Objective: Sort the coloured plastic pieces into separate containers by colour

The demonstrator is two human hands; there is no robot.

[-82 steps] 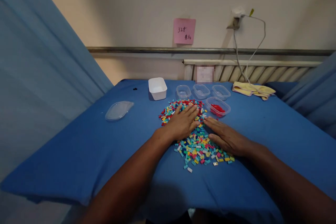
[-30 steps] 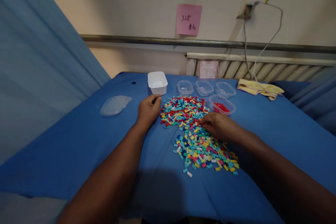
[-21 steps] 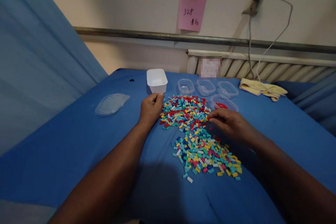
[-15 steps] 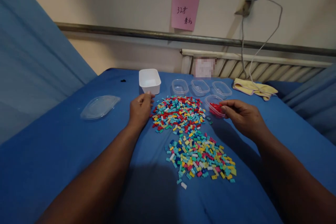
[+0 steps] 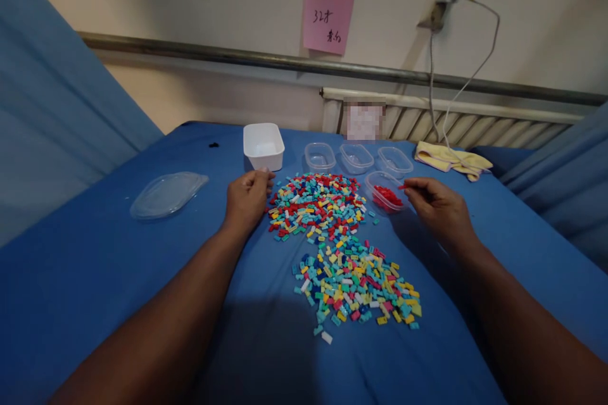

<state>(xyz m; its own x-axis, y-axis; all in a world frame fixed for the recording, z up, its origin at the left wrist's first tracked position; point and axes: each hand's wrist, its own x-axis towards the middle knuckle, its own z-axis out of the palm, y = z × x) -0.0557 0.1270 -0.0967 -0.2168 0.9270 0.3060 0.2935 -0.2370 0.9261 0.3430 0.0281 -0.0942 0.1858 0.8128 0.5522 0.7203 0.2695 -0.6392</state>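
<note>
My right hand (image 5: 437,210) is just right of a clear plastic tub (image 5: 370,178) that holds a heap of red toy bricks (image 5: 386,197). Thumb and forefinger pinch a small red toy brick (image 5: 402,186) at the tub's rim. My left hand (image 5: 247,201) rests at the left edge of the mixed pile of small toy bricks (image 5: 316,202), its fingers curled in. What they hold, if anything, is hidden. A second spread of bricks (image 5: 358,281), mostly yellow, turquoise and pink, lies nearer to me and joins the first.
Behind the pile stand a white tub (image 5: 264,161) and three clear tubs (image 5: 319,147) in a row. A clear lid (image 5: 168,195) lies to the left, with a small black object (image 5: 213,145) beyond it. A yellow cloth (image 5: 451,159) lies at the right back, under a hanging cable (image 5: 470,85).
My right hand has drawn back a little to the right from the tub of red bricks, and a red brick now shows at its fingertips. My left hand stays beside the pile. The view has shifted slightly.
</note>
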